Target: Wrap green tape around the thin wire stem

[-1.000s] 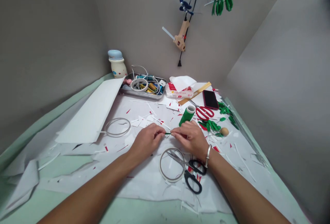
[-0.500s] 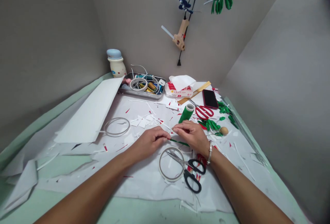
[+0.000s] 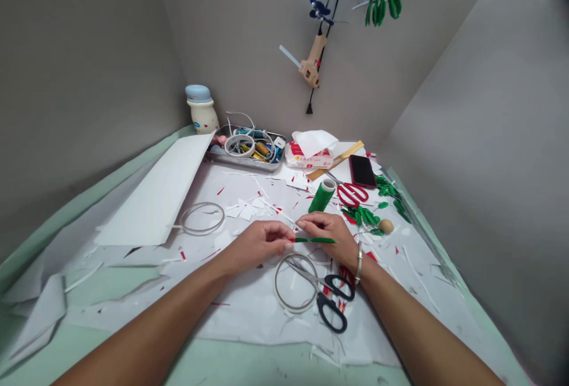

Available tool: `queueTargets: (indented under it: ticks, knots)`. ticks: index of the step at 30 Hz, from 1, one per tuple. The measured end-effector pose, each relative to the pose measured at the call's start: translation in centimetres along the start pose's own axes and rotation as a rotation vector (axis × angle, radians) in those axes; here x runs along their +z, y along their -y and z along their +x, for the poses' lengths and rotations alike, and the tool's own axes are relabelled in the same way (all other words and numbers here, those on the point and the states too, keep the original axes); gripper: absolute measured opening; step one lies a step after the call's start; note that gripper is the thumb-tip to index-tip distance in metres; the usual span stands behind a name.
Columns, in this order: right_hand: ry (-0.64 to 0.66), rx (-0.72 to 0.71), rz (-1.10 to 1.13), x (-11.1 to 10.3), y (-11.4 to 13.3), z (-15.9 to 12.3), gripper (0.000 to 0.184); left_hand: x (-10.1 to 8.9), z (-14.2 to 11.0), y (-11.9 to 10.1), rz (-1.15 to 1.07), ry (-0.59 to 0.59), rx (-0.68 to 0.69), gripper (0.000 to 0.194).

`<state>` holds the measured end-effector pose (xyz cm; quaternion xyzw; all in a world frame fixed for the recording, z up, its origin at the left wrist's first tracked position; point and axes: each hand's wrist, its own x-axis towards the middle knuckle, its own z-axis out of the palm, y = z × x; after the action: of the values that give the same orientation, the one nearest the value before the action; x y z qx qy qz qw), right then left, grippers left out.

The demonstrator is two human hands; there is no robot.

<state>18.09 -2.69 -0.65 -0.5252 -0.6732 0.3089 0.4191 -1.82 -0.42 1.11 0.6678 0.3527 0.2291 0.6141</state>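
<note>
From the head camera, the person's left hand [image 3: 260,243] and right hand [image 3: 326,238] hover low over white paper covering the counter [image 3: 267,368]. The narrow green strip [image 3: 313,240], red at its left end, now lies almost level, where half a second earlier it slanted down to the right, lower under the right hand. Its left end has moved up to the left fingers [image 3: 282,238], which are pinched narrow on it. Its right end now extends across the front of the right hand. The right fingers [image 3: 306,220] curve in close above the strip, but whether they grip it cannot be told. The hands have drawn slightly farther apart.

Just beyond the hands stands a green thread spool [image 3: 322,196], with red-handled scissors [image 3: 352,194] and cut green leaves [image 3: 362,217] to its right. Black-handled scissors [image 3: 331,297] lie through a clear tape ring [image 3: 293,282] near the person's right wrist. A metal bangle [image 3: 358,264] circles that wrist. These things have not shifted. A glue gun [image 3: 312,66] hangs against the wall.
</note>
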Motion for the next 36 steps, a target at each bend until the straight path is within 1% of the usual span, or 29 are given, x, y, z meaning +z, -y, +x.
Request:
queueTargets:
  ticks: [2,5,8,11,13,15,17,18,19,21,24,25,27,29,31,34,36]
  knots:
    - [0.005,-0.069,-0.057,0.3,-0.1,-0.1,0.018,0.0,0.1,0.0,-0.023,-0.049,0.003,0.02]
    - [0.008,-0.197,-0.219,0.9,-0.2,-0.3,0.018,-0.1,0.2,0.1,-0.031,-0.144,0.027,0.02]
    - [0.038,-0.257,-0.382,1.4,0.1,-0.7,0.016,-0.3,0.4,0.2,-0.001,-0.254,0.036,0.022]
    - [0.098,-0.336,-0.511,1.5,0.8,-1.0,0.014,-0.5,0.5,0.4,0.134,-0.389,0.04,0.022]
    - [0.089,-0.387,-0.569,1.2,1.3,-1.1,0.015,-0.5,0.5,0.6,0.287,-0.47,0.087,0.018]
    - [0.06,-0.427,-0.584,0.9,1.5,-1.1,0.017,-0.5,0.3,0.8,0.439,-0.515,0.162,0.016]
    - [0.025,-0.446,-0.559,0.6,1.5,-0.9,0.019,-0.5,0.2,0.9,0.552,-0.516,0.213,0.016]
    - [0.008,-0.448,-0.536,0.4,1.5,-0.8,0.019,-0.4,0.1,0.9,0.594,-0.498,0.225,0.017]
    - [-0.008,-0.442,-0.511,0.3,1.4,-0.7,0.019,-0.4,0.1,0.9,0.626,-0.462,0.234,0.017]
    - [-0.035,-0.413,-0.452,0.2,1.3,-0.5,0.018,-0.2,0.0,1.0,0.662,-0.343,0.256,0.018]
    - [-0.042,-0.337,-0.34,-0.1,1.1,-0.3,0.018,0.1,0.1,1.1,0.614,-0.164,0.29,0.018]
    - [-0.034,-0.305,-0.298,-0.1,1.0,-0.2,0.019,0.2,0.1,1.1,0.565,-0.13,0.295,0.017]
    - [-0.015,-0.238,-0.222,-0.3,0.8,-0.1,0.021,0.2,0.1,0.8,0.441,-0.102,0.286,0.015]
    - [-0.005,-0.187,-0.179,-0.3,0.5,0.0,0.024,0.1,0.1,0.4,0.315,-0.125,0.251,0.013]
    - [-0.004,-0.192,-0.195,-0.1,0.3,-0.1,0.023,-0.1,0.2,0.1,0.211,-0.209,0.196,0.014]
    - [0.037,-0.28,-0.316,0.5,0.3,-0.4,0.019,-0.4,0.4,0.2,0.118,-0.384,0.113,0.021]
    - [0.071,-0.344,-0.42,0.9,0.6,-0.6,0.016,-0.5,0.5,0.5,0.167,-0.486,0.094,0.021]
